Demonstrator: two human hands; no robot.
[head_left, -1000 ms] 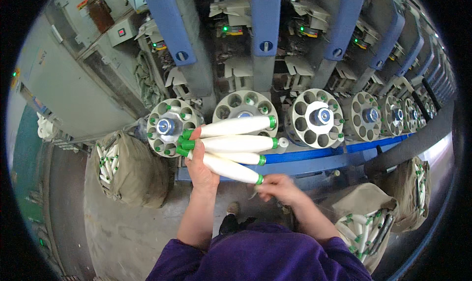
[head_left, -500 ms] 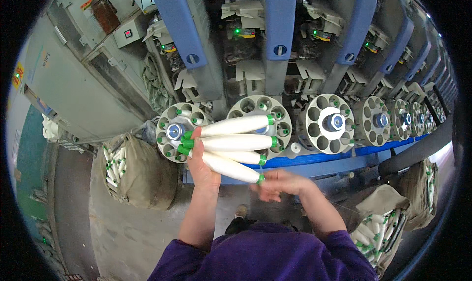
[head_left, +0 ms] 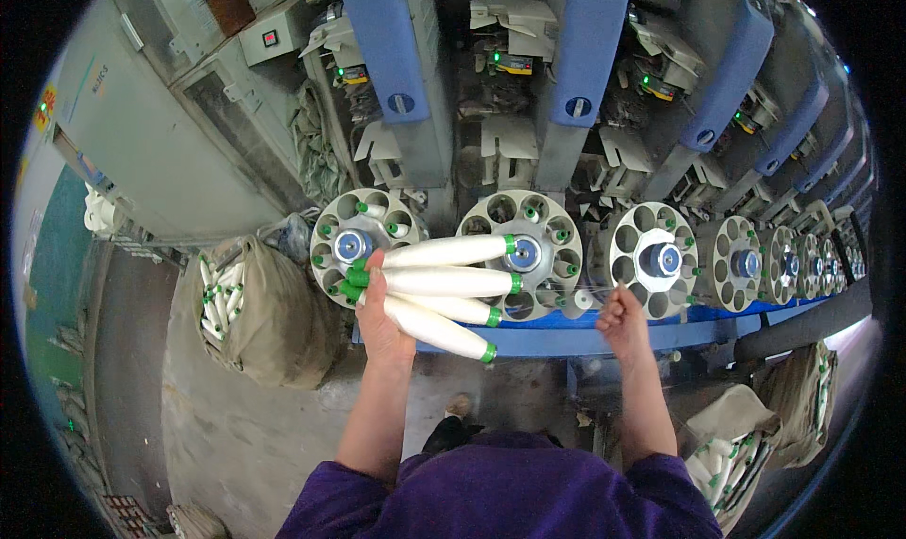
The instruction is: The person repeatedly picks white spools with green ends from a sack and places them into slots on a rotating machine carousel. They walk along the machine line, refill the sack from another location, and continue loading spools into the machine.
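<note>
While the left grip (head_left: 382, 329) grasps four smooth, tapered white-yarn bobbins with green ends (head_left: 448, 282) before round, pale, multi-holed drums (head_left: 645, 261), right grip (head_left: 623, 324) is clenched, contents unclear; grey floor (head_left: 255, 445) below, blue-panelled machines (head_left: 590, 48) behind.

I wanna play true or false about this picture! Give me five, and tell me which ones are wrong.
1. The left hand holds several white bobbins. True.
2. Their tips are red. False: they are green.
3. The right hand is gripping a bobbin. False: its fingers are curled, with no bobbin in them.
4. A sack at the picture's left has more bobbins inside. True.
5. The person's sleeves are purple. True.
</note>
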